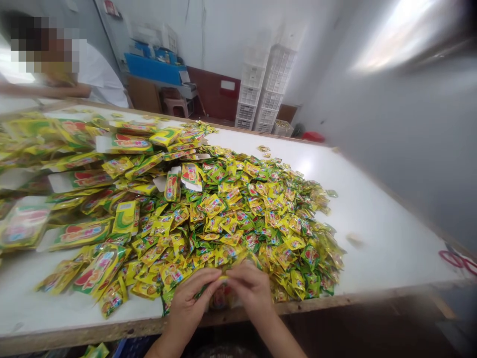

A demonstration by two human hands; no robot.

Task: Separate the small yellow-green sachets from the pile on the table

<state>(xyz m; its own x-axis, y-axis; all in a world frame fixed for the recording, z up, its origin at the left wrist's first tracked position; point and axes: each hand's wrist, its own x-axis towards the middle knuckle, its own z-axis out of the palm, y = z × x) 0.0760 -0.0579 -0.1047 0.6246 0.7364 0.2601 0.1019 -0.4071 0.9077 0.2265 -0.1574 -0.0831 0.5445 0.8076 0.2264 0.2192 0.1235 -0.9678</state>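
Observation:
At the front edge of the table, my left hand [194, 301] and my right hand [253, 291] meet with thumbs and fingers pinched together. Between them is a small yellow package [222, 294] with some red on its face. The fingers cover much of it, and I cannot tell whether it is a carton or a sachet. Just beyond my hands spreads a large heap of small yellow and green sachets [246, 209]. To the left lie many printed yellow cartons [82, 233], several with white flaps standing open, among them a small upright one [172, 185].
The white table [387, 219] has a wooden rim. Red-handled scissors [452, 258] lie at its right end. Across the table at far left is another person [100, 74]. Stacked white crates [270, 89] and a blue-topped desk [154, 68] stand by the back wall.

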